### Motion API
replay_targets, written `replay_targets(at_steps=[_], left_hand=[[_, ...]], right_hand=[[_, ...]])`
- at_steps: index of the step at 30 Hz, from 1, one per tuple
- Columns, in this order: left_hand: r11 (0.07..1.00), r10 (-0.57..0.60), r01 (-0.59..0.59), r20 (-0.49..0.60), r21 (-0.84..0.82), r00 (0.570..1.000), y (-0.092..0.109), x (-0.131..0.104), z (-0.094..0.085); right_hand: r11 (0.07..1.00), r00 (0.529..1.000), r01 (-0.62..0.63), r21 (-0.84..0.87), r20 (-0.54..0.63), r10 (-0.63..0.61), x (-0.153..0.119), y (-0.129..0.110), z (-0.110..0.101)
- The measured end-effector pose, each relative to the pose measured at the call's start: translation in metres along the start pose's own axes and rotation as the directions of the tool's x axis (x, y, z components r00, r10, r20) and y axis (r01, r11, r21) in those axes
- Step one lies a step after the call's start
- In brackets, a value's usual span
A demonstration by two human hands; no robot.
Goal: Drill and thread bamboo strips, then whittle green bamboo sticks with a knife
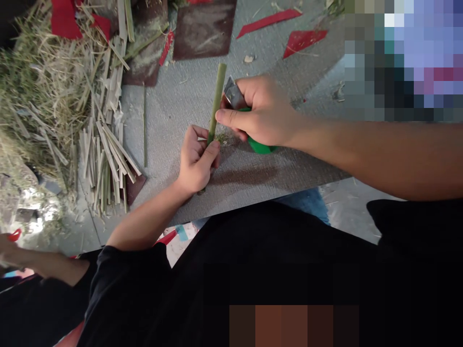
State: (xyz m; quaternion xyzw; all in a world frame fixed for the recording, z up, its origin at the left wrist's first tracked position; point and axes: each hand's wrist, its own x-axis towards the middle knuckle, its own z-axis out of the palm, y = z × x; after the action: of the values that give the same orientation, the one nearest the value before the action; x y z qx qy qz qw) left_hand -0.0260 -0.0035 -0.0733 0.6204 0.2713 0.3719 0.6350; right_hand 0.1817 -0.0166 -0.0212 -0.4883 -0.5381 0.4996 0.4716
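Observation:
My left hand (198,159) is closed around the lower end of a flat green bamboo strip (218,89), which stands nearly upright with a slight lean to the right. My right hand (262,111) grips a green-handled knife (261,146); its short, wide metal blade (233,92) shows above the fingers, close to the strip's right side. The right thumb lies against the strip, above my left hand. Fingers cover part of the knife. Small green shavings (221,139) lie behind my left hand.
Cut strips (104,168) lie in a loose bundle at left, beside a large heap of shavings (32,96). Dark square sheets (204,29) and red scraps (269,21) lie at the table's far side. Another person's hand (9,250) is at far left.

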Motion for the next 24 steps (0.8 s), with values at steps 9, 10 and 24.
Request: replay_targets(at_steps=[9,10,24], left_hand=[[0.998,-0.029,0.029,-0.001,-0.051,1.0,0.004,-0.001,0.001],[0.998,-0.037,0.036,-0.005,-0.055,0.999,0.005,0.0,0.0],[0.989,-0.12,0.115,-0.045,-0.098,0.992,0.01,0.004,0.002]], right_hand=[[0.969,0.999,-0.032,0.245,-0.008,0.035,0.001,-0.001,0.0],[0.971,0.999,-0.033,0.237,-0.018,0.039,0.001,-0.001,0.0],[0.933,0.78,-0.319,0.168,0.606,0.157,0.002,0.006,-0.017]])
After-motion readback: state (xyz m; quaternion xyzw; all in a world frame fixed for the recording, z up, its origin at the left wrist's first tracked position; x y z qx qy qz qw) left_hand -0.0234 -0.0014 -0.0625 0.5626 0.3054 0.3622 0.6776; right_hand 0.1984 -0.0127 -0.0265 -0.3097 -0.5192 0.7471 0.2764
